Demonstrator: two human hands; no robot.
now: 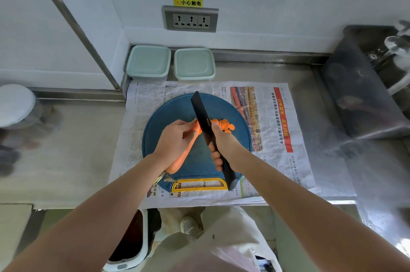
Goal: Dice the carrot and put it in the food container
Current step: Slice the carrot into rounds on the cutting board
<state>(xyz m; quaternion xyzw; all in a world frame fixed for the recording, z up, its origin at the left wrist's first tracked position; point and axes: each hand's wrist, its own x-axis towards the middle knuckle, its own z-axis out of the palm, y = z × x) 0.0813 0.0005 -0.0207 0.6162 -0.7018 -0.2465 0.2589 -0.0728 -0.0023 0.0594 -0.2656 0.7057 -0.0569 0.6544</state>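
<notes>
So, beyond the round blue cutting board (195, 158), 2 square pale-green food containers (148, 62) (194, 63) sat lidded, their contents hidden behind cloudy plastic. On the board, your left hand (175, 138) curled over the orange carrot (180, 159), pinning it, while your right hand (224, 141) gripped the matte black knife (203, 114), blade at the carrot's cut end. Thin round slices (224, 125) lay heaped right of the blade. Printed newspaper (277, 161) lay beneath the board.
</notes>
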